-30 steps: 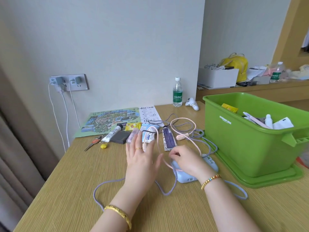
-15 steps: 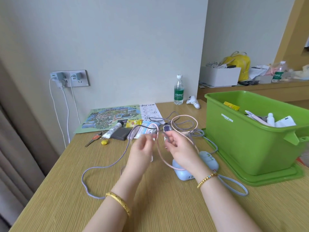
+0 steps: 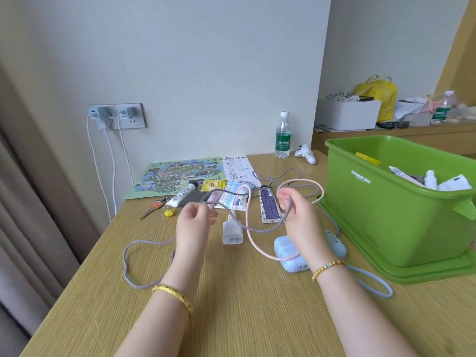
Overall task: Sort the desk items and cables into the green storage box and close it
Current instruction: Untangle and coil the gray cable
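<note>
Raised above the desk, my left hand [image 3: 194, 222] pinches one end of a purple braided cable [image 3: 144, 264], and my right hand [image 3: 300, 215] grips the same cable further along. The cable sags between them and loops on the wood at the left. A pink cable [image 3: 253, 243] curls under my right hand. A white charger plug [image 3: 231, 231] hangs between my hands. The open green storage box [image 3: 381, 210] stands at the right on its lid, with several items inside.
A light blue case [image 3: 288, 251] with a strap lies under my right wrist. Behind the cables lie a purple tube [image 3: 268, 206], a white tube [image 3: 184, 193], a map [image 3: 177, 175], keys [image 3: 155, 206] and a yellow sachet [image 3: 213, 185]. A water bottle [image 3: 283, 136] stands by the wall.
Both hands rose from the desk, took up the purple cable and drew apart, stretching it between them. The white charger plug now hangs in view.
</note>
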Action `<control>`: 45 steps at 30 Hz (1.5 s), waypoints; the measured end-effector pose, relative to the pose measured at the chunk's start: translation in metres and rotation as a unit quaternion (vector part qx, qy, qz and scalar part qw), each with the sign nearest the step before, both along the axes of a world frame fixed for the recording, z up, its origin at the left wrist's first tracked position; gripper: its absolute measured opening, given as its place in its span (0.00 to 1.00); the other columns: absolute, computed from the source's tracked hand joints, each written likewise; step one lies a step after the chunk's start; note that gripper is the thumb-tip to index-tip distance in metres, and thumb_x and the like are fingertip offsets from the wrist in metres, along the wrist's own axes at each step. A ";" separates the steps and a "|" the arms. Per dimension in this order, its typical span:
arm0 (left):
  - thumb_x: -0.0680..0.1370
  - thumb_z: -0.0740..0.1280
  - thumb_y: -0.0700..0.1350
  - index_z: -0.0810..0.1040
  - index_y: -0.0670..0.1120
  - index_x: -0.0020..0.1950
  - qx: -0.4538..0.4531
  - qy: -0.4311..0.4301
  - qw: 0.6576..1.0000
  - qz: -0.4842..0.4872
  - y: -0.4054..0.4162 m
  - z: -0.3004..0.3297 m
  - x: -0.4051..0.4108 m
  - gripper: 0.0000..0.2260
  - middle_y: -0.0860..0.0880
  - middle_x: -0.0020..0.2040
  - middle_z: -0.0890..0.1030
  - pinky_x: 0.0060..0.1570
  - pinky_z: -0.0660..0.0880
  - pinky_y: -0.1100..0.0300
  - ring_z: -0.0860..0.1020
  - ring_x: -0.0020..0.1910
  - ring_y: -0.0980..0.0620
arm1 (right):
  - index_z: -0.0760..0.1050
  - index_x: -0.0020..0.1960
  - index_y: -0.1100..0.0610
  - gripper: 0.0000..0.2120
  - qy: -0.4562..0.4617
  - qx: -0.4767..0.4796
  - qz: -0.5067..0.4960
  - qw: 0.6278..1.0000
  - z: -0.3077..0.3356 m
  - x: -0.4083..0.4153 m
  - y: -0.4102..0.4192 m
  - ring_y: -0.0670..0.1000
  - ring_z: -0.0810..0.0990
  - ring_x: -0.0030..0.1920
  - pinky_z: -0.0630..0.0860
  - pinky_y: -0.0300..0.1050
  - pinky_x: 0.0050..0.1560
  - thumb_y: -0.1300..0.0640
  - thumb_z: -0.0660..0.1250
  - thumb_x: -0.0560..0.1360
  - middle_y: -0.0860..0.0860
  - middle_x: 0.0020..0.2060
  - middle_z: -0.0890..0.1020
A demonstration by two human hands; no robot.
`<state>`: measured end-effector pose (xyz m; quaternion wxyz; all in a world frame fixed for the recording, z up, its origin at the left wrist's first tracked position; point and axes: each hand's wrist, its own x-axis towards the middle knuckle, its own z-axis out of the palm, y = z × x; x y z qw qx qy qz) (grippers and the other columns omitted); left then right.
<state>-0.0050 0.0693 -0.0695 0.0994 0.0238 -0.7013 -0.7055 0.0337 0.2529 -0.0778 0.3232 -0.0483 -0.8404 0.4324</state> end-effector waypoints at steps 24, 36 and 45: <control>0.82 0.52 0.42 0.83 0.44 0.43 0.074 0.126 0.935 -0.323 0.017 0.011 0.028 0.20 0.50 0.46 0.85 0.58 0.74 0.64 0.81 0.52 0.55 | 0.77 0.42 0.56 0.06 0.050 0.229 -0.106 0.966 -0.003 -0.003 -0.026 0.60 0.78 0.39 0.63 0.47 0.37 0.54 0.65 0.74 0.54 0.33 0.81; 0.81 0.56 0.46 0.79 0.48 0.28 0.215 0.083 0.953 -0.198 0.005 0.019 0.011 0.23 0.51 0.30 0.79 0.31 0.78 0.66 0.80 0.33 0.56 | 0.68 0.58 0.58 0.19 0.110 0.063 -0.043 0.991 0.002 0.000 -0.026 0.55 0.72 0.51 0.68 0.47 0.55 0.71 0.61 0.69 0.55 0.51 0.73; 0.78 0.63 0.48 0.76 0.42 0.38 -0.393 0.229 0.886 0.089 -0.010 0.000 0.003 0.12 0.46 0.38 0.80 0.38 0.69 0.54 0.76 0.39 0.43 | 0.65 0.60 0.54 0.18 -0.008 -0.146 0.213 0.966 0.014 0.009 -0.031 0.39 0.74 0.57 0.69 0.35 0.59 0.71 0.55 0.75 0.51 0.57 0.75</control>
